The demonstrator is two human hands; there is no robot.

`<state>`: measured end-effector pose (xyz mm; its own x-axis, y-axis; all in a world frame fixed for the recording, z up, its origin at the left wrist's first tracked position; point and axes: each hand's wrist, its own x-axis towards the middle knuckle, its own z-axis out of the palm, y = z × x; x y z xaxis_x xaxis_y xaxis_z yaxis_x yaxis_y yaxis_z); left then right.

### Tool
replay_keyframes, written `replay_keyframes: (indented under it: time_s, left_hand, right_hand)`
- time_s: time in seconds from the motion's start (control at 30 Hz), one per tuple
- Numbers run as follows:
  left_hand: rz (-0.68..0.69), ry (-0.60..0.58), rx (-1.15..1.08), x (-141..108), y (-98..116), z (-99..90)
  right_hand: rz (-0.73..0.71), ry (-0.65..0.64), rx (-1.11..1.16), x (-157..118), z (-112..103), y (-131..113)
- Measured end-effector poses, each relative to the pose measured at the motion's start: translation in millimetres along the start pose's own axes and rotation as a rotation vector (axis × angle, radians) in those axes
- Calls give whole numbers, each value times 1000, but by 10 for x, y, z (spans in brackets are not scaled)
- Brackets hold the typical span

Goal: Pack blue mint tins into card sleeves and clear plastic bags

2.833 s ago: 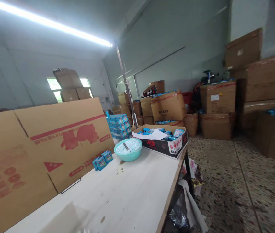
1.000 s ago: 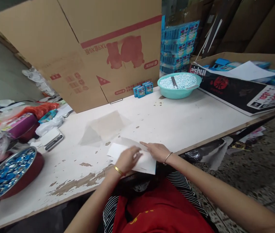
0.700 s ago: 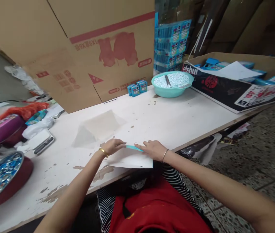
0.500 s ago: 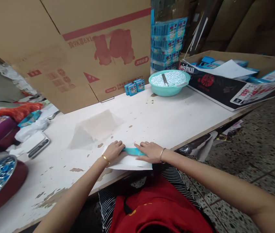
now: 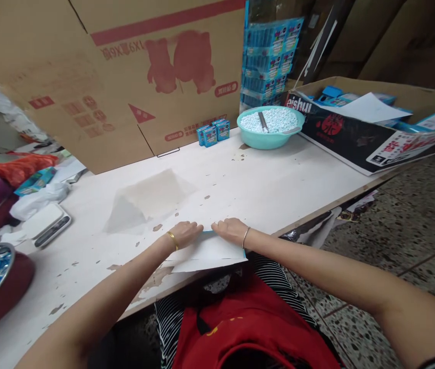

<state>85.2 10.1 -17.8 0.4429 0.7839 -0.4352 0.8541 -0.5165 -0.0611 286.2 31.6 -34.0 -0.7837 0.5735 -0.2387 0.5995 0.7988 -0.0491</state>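
Observation:
A card sheet (image 5: 209, 252), white on the side facing me with a thin strip of blue along its far edge, lies at the near edge of the table in front of my body. My left hand (image 5: 186, 234) is closed on its far edge, fingers curled over it. Just to the right, my right hand (image 5: 231, 231) grips the same edge, with a small gap between the two hands. The undersides of my fingers are hidden. Farther off, several small blue boxes (image 5: 213, 133) stand by a tall carton.
A turquoise basin (image 5: 269, 141) of small pale pieces with tweezers (image 5: 262, 121) stands at the back. At right is a black carton (image 5: 332, 125) of blue packaging. On the left are a red bowl (image 5: 17, 287) of shiny blue items and a white scale (image 5: 46, 224). The large carton (image 5: 125, 102) rises behind.
The blue strip at the sheet's far edge has narrowed to a sliver, and more white shows below. My fingers have curled in, the right hand moving slightly away from me. The view has shifted slightly.

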Motion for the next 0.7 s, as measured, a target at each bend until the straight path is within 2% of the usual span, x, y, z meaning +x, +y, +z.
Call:
replay_keyframes:
  time_s: [0.27, 0.4, 0.5, 0.57, 0.63, 0.7]
  left_hand:
    - [-141, 68, -26, -11, 198, 160]
    - [-160, 72, -57, -82, 128, 15]
    - [-43, 204, -212, -347, 106, -170]
    - [81, 268, -380, -568, 180, -226]
    - [159, 216, -501, -728, 305, -194]
    - [148, 159, -563, -770, 412, -101]
  right_hand:
    - [-72, 26, -85, -60, -37, 6]
    - [-58, 43, -112, -34, -37, 96]
    - [-60, 26, -103, 16, -42, 194]
    - [-62, 23, -79, 51, -48, 264]
    - [-59, 13, -35, 73, -69, 324]
    - [-40, 17, 50, 56, -108, 349]
